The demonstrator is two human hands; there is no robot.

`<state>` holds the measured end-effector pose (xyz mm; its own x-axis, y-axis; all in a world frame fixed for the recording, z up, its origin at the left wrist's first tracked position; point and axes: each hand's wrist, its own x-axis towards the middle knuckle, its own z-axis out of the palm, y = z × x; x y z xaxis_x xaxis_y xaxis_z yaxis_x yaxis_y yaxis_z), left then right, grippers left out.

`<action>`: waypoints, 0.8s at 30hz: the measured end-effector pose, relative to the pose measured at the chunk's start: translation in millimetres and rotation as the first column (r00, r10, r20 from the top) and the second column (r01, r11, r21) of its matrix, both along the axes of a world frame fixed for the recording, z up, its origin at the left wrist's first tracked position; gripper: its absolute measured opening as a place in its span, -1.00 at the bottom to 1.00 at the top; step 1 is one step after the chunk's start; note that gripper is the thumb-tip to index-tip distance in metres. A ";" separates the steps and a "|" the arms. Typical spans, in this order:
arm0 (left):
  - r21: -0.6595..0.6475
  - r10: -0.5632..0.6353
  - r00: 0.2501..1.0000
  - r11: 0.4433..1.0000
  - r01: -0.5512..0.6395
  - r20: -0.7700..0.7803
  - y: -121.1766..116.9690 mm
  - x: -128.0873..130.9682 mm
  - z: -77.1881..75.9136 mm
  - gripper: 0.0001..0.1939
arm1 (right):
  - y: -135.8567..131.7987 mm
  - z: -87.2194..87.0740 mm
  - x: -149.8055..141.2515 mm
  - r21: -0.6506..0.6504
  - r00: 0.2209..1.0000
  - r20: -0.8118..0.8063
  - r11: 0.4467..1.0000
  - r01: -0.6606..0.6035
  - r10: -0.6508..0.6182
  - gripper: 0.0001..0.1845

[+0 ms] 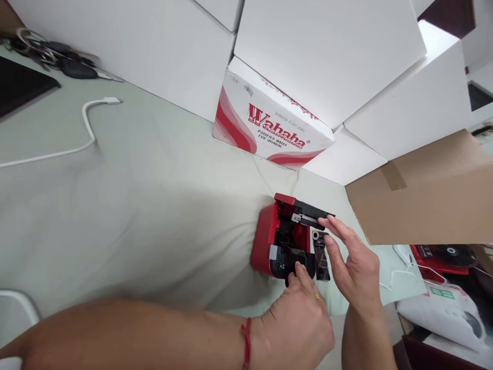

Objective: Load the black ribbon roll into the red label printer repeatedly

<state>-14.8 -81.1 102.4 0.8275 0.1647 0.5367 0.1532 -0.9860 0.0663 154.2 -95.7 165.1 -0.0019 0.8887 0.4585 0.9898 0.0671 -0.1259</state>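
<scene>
A small red device (265, 241) with black inner parts lies open on the pale cloth at lower centre-right. Its black lid (308, 209) is swung up at the far side. Inside sit a small roll core (316, 235) and a dark strip (320, 259). My left hand (302, 321), with a red string at the wrist and a ring, has its fingers curled onto the black front part (283, 259) of the device. My right hand (352, 259) is stretched out beside the device. Its fingertips touch the lid's edge and the dark strip.
White boxes (331, 56) and a red-and-white water carton (269, 128) stand along the back. A brown cardboard flap (423, 200) juts in at right. A white cable (87, 118) and keys (50, 54) lie at far left. Bags and a red-black item (442, 257) sit at lower right.
</scene>
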 end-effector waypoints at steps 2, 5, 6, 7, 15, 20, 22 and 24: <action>-0.011 -0.003 1.000 1.000 0.003 -0.004 -1.9 1.3 -0.6 -0.63 | 4.0 5.3 0.1 -0.027 1.000 0.002 1.000 0.010 -0.010 -0.32; -0.023 0.019 0.999 1.000 -0.019 -0.026 -2.8 -1.0 2.4 -0.62 | 19.7 11.6 -0.4 -0.106 0.999 0.024 0.994 -0.020 0.023 -0.37; -0.026 0.024 0.999 0.999 -0.025 -0.038 -2.5 -2.7 4.4 -0.62 | 24.5 14.0 -1.6 -0.131 0.999 0.024 0.991 -0.029 0.033 -0.44; -0.026 0.022 0.999 0.999 -0.024 -0.048 -1.9 -4.8 6.7 -0.62 | 28.1 16.5 -3.4 -0.152 0.999 0.017 0.988 -0.032 0.035 -0.53; -0.058 -0.021 0.991 0.998 0.013 -0.130 1.3 -11.6 15.4 -0.68 | 13.1 26.0 -24.5 -0.585 0.997 -0.046 0.811 0.018 -0.055 -0.59; -0.112 -0.063 0.987 0.993 0.047 -0.150 -2.5 -13.4 17.1 -0.67 | 15.8 21.1 -34.3 -0.627 0.986 0.161 0.776 0.075 0.034 -0.57; -0.116 -0.050 0.984 0.993 0.030 -0.173 -4.7 -14.5 17.8 -0.64 | 18.9 21.9 -36.9 -0.670 0.979 0.191 0.739 0.076 0.072 -0.60; -0.128 -0.034 0.980 0.992 0.010 -0.194 -5.3 -14.9 19.2 -0.63 | 19.9 23.2 -37.5 -0.691 0.982 0.171 0.720 0.064 0.076 -0.60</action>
<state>-29.7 -86.4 121.6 0.9186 0.2010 0.3402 0.1538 -0.9750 0.1606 116.7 -75.8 188.4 -0.0255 0.9560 -0.2922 0.9987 0.0370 0.0341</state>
